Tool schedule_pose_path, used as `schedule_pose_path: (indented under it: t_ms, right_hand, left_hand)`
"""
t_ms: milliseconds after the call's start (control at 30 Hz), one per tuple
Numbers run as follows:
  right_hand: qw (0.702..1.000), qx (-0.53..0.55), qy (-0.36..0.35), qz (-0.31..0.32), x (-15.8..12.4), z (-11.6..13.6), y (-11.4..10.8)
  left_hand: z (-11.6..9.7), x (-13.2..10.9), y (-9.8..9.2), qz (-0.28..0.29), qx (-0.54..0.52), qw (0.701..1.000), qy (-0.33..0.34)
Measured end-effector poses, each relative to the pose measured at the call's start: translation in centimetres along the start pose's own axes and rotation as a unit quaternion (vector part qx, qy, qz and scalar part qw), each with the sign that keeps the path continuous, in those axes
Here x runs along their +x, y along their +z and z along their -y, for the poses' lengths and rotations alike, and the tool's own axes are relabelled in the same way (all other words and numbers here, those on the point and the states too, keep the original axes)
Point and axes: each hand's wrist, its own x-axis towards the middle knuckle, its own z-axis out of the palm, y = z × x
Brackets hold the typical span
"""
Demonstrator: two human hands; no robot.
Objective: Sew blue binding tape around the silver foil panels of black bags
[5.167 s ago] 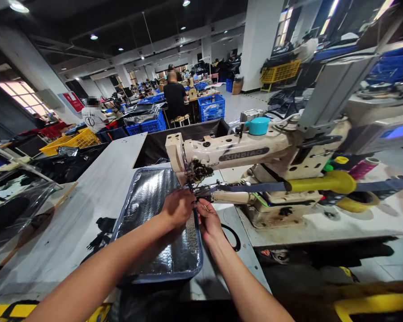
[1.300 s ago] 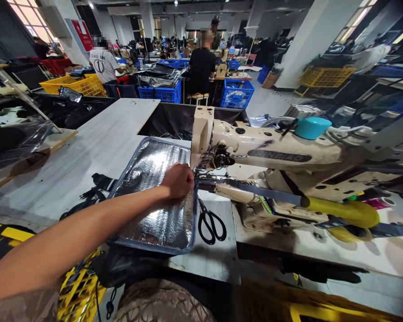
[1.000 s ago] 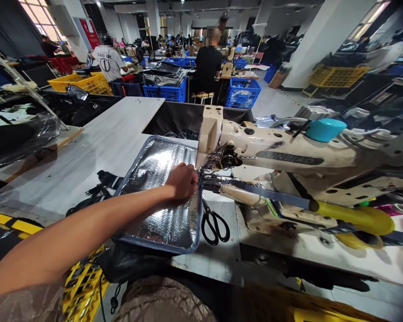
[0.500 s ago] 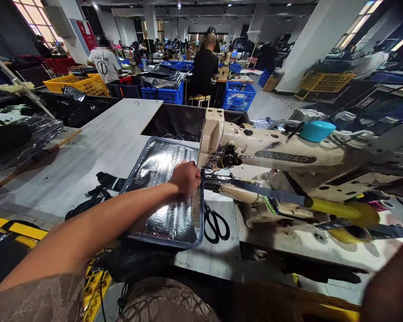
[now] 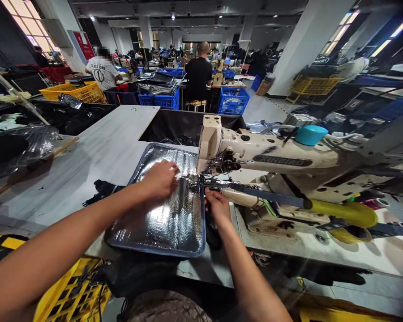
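Observation:
A silver quilted foil panel [image 5: 168, 223] with dark bound edges lies flat, its right edge at the needle area of a cream sewing machine [image 5: 228, 156]. Over the panel's upper middle is my left hand [image 5: 161, 179], its fingers curled and smeared by motion, so its grip cannot be read. My right hand [image 5: 218, 205] has thumb and fingers closed on the panel's right bound edge, just below the presser foot. A dark binding strip [image 5: 275, 194] runs along the machine's arm to the needle. Black scissors [image 5: 213, 235] lie beside the panel, partly hidden by my right hand and wrist.
Black straps [image 5: 102, 190] lie left of the panel on the pale table [image 5: 67, 165]. A yellow tape roll [image 5: 345, 212] sits at the machine's right. A yellow crate [image 5: 70, 290] stands below the table edge. Beyond are blue crates [image 5: 233, 100] and co-workers.
My left hand has moved left, away from the needle. My right hand has come in from the lower right to the panel's edge, covering part of the scissors. The camera view has shifted slightly.

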Motion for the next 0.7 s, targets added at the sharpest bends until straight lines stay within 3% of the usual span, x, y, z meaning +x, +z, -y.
schedule_pose_path:
  t_ms: [67, 133, 200, 267, 333, 467, 567, 633, 700]
  right_hand:
    - [1.0, 0.012, 0.004, 0.016, 0.7, -0.3, 0.2]
    - [1.0, -0.013, -0.021, 0.008, 0.9, -0.5, 0.3]
    - [0.997, -0.056, -0.053, -0.006, 0.9, -0.4, 0.3]
    - [0.993, -0.095, -0.071, -0.01, 0.9, -0.1, 0.4]
    - [0.989, -0.122, -0.078, -0.007, 1.1, 0.3, 0.4]
    - [0.986, -0.135, -0.101, -0.011, 1.3, 0.7, 0.7]
    - [0.991, -0.108, -0.08, -0.002, 0.1, 0.7, 0.4]
    - [0.992, -0.108, -0.054, 0.031, -1.2, 1.3, -0.8]
    - [0.988, -0.136, -0.051, 0.05, -2.5, 3.0, -3.4]
  left_hand:
    - [3.4, -2.7, -1.3, -0.076, 0.033, 0.994, -0.074]
    - [6.2, -5.3, -1.8, -0.13, -0.011, 0.973, -0.191]
    - [7.6, -7.5, -1.6, -0.128, -0.153, 0.93, -0.307]
    - [7.7, -8.8, -1.1, -0.081, -0.311, 0.875, -0.361]
    - [7.0, -8.8, -0.9, -0.038, -0.396, 0.847, -0.353]
    - [5.9, -6.3, -1.3, -0.026, -0.412, 0.85, -0.327]
    - [6.4, -3.9, -1.7, -0.024, -0.422, 0.847, -0.321]
    - [7.1, -2.6, -1.7, -0.03, -0.419, 0.85, -0.318]
    - [7.9, -1.5, -1.5, -0.044, -0.402, 0.859, -0.315]
